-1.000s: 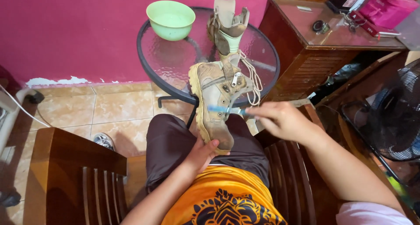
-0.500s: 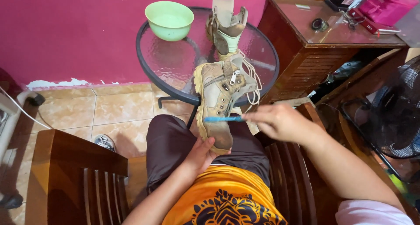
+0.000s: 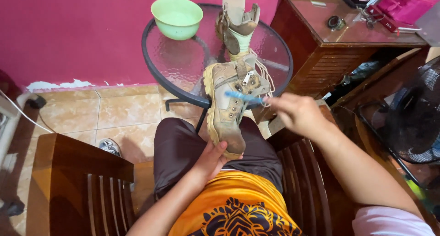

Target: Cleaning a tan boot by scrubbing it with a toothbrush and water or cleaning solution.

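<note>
A tan boot [image 3: 228, 104] lies across my lap, its toe toward me and its laces loose. My left hand [image 3: 211, 158] grips its toe end from below. My right hand [image 3: 298, 113] holds a blue toothbrush [image 3: 243, 97] whose head rests on the boot's laced upper; the brush is blurred. A second tan boot [image 3: 238, 27] stands upright on the round glass table [image 3: 178, 64] beyond.
A green bowl [image 3: 177, 16] sits on the table's far left. A wooden cabinet [image 3: 341, 43] with small items stands at the right, a black fan [image 3: 412, 116] beside it. Wooden chairs [image 3: 78, 181] flank me. A pink wall lies beyond the tiled floor.
My right hand has swept the toothbrush back and forth over the boot's laces, ending slightly higher and to the right. My left hand keeps hold of the toe.
</note>
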